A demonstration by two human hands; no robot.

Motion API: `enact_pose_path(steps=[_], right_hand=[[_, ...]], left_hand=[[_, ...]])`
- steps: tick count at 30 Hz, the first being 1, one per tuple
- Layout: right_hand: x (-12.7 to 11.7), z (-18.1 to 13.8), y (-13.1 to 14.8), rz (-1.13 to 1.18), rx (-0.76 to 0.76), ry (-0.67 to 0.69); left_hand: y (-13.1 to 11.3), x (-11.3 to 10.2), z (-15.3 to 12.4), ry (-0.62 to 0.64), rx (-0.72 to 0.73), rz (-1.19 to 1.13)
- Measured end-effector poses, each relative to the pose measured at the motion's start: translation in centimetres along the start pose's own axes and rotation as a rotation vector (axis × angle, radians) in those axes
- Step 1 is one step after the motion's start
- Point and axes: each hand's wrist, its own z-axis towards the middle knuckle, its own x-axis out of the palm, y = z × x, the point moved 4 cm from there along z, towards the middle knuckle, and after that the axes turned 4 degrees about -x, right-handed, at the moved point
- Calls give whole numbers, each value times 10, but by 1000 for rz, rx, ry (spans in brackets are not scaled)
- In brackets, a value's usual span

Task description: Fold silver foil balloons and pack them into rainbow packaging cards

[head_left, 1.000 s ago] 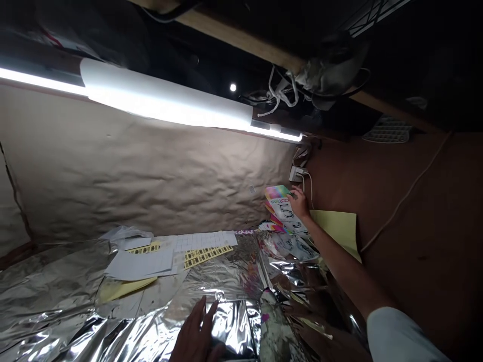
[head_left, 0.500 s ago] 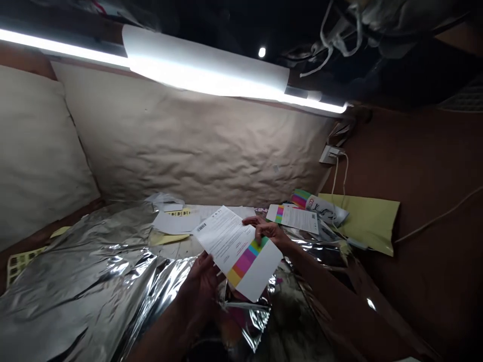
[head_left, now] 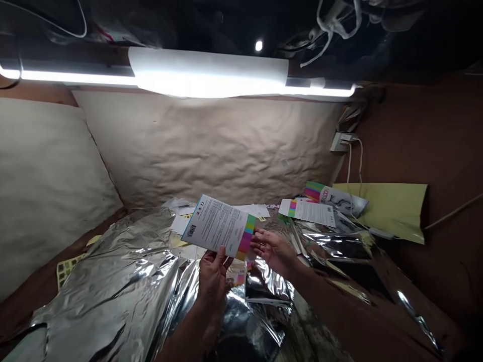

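Observation:
A printed card [head_left: 217,226] with fine text, a barcode and a rainbow-striped end is tilted above the work surface. My left hand [head_left: 212,276] grips its lower edge, thumb on the printed face. At the striped right end is my right hand [head_left: 277,252], its fingers stretched out and slightly apart; whether the fingertips touch the card I cannot tell. Below both hands lies a shiny silver pouch [head_left: 266,281]. A similar card [head_left: 311,212] lies flat further right, beside a striped white packet [head_left: 339,198].
Crumpled silver foil [head_left: 109,291] covers the left of the surface. A yellow sheet [head_left: 400,211] lies at the right, below a wall socket [head_left: 341,142] with white cables [head_left: 361,161]. White papers [head_left: 254,210] lie behind the card. A lit tube lamp [head_left: 211,78] hangs above.
The card's plain white flap has gone from view beyond the stripes. My right hand has left the card's upper face for its striped end. My left thumb now shows on the face.

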Motion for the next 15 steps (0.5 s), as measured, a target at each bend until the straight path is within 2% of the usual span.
enact_pose_path(steps=[4,8,10,12,13,14,15], right_hand=[[-1,8,-3,-56,-96,7],[0,8,-8,-135,-43,82],[-5,10,-6,-167,-38,69],[-14,13,0,-195,-77,0],[-20,14,4,-210,-101,-41],[-24,15,8,-226,-121,-75],[-28,14,11,-242,-133,-97]], left_hand=[[5,-3,3,-33,10,114],[9,-6,6,16,-37,257],[9,-7,5,60,-112,451],[4,-6,0,103,-153,798],[-1,-5,-2,106,-96,1008],[-9,-1,-5,103,32,1212],[-17,5,-10,107,221,1390]])
